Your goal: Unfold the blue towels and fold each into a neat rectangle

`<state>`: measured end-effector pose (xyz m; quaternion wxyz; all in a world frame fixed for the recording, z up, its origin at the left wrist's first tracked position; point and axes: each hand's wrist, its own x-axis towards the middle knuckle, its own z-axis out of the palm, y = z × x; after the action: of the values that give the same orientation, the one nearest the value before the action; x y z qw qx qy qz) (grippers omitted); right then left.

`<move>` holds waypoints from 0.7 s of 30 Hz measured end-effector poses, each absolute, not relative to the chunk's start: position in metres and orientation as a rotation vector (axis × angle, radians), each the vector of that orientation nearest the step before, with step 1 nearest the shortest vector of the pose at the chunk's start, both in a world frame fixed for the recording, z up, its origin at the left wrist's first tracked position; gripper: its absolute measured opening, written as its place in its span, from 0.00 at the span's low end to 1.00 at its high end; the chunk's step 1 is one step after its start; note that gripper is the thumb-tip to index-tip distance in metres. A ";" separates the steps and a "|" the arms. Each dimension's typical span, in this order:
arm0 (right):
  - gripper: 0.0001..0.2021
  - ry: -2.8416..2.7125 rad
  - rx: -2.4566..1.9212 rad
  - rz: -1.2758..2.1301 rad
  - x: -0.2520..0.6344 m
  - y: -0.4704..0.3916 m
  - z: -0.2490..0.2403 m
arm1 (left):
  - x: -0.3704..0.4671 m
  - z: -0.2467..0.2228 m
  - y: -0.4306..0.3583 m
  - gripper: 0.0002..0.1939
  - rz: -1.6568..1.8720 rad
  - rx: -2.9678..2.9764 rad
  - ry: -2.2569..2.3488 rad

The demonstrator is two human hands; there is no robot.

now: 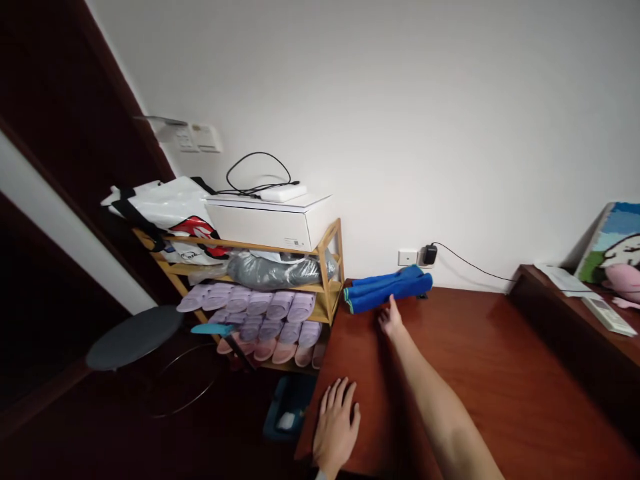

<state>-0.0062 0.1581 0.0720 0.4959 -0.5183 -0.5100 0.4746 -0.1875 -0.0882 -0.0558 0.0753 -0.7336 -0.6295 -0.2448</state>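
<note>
Blue cloth at table corner — right hand fingers touching, loosely open.

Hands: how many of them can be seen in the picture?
2. The left hand lies flat on the near corner of the table. The right hand reaches far across it and touches the blue cloth by the wall. No other hands show.

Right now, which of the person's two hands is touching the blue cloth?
The right hand, stretched far across the table to the folded blue cloth. The left hand rests flat near the table's front edge.
</note>
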 end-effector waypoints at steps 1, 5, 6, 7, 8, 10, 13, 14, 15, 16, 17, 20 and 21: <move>0.31 -1.250 -1.301 1.156 -0.012 0.156 0.055 | -0.188 -0.057 -0.089 0.26 -0.729 -2.198 -1.887; 0.28 -1.317 -1.438 1.128 -0.021 0.138 0.002 | -0.189 -0.063 -0.090 0.28 -0.722 -2.204 -1.886; 0.27 -1.356 -1.461 1.102 -0.019 0.138 -0.004 | -0.189 -0.065 -0.090 0.28 -0.727 -2.201 -1.889; 0.25 -1.401 -1.481 1.070 -0.017 0.141 -0.008 | -0.189 -0.068 -0.090 0.29 -0.733 -2.197 -1.891; 0.22 -1.449 -1.494 1.034 -0.014 0.147 -0.008 | -0.190 -0.071 -0.089 0.30 -0.739 -2.192 -1.890; 0.19 -1.541 -1.504 0.950 -0.010 0.163 -0.004 | -0.191 -0.079 -0.088 0.31 -0.746 -2.183 -1.876; 0.25 -1.880 -1.631 0.627 -0.009 0.191 0.006 | -0.195 -0.094 -0.085 0.35 -0.737 -2.182 -1.851; 0.27 -2.021 -1.690 0.491 -0.011 0.198 0.009 | -0.196 -0.099 -0.084 0.36 -0.735 -2.184 -1.848; 0.28 -2.140 -1.740 0.373 -0.013 0.203 0.010 | -0.197 -0.104 -0.083 0.37 -0.734 -2.187 -1.847; 0.28 -2.222 -1.776 0.297 -0.016 0.206 0.011 | -0.198 -0.108 -0.083 0.38 -0.735 -2.190 -1.846; 0.27 -2.256 -1.794 0.273 -0.018 0.208 0.010 | -0.199 -0.111 -0.082 0.38 -0.737 -2.193 -1.845; 0.25 -2.264 -1.807 0.254 -0.024 0.205 0.006 | -0.200 -0.112 -0.082 0.38 -0.744 -2.204 -1.851; 0.24 -2.270 -1.809 0.244 -0.025 0.203 0.004 | -0.200 -0.110 -0.083 0.38 -0.742 -2.210 -1.858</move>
<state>-0.0248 0.2028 0.0045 0.1143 -0.6169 -0.7742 0.0832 -0.1998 -0.0829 -0.1103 0.0804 -0.7390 -0.6212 -0.2480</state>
